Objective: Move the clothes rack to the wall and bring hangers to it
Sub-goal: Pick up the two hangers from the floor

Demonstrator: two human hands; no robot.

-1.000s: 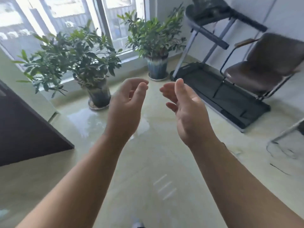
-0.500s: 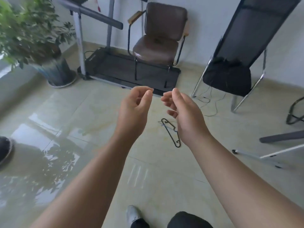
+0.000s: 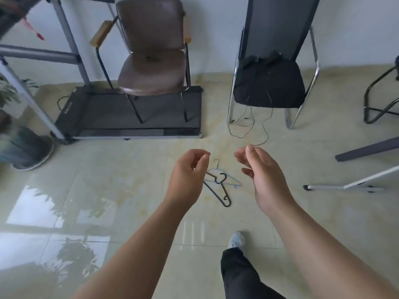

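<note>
Head view: two hangers are seen lying crossed on the tiled floor [image 3: 108,190], a black hanger [image 3: 222,192] over a pale blue hanger [image 3: 232,180]. They are framed between the two raised hands and touched by neither. The left hand [image 3: 186,176] is held empty with fingers loosely curled, thumb near fingertips. The right hand [image 3: 264,178] is held empty too, fingers relaxed and apart. A brown chair [image 3: 151,67] and a black chair [image 3: 269,85] are placed beyond.

Both hands [image 3: 187,175] [image 3: 265,180] raised, empty, half-curled
</note>
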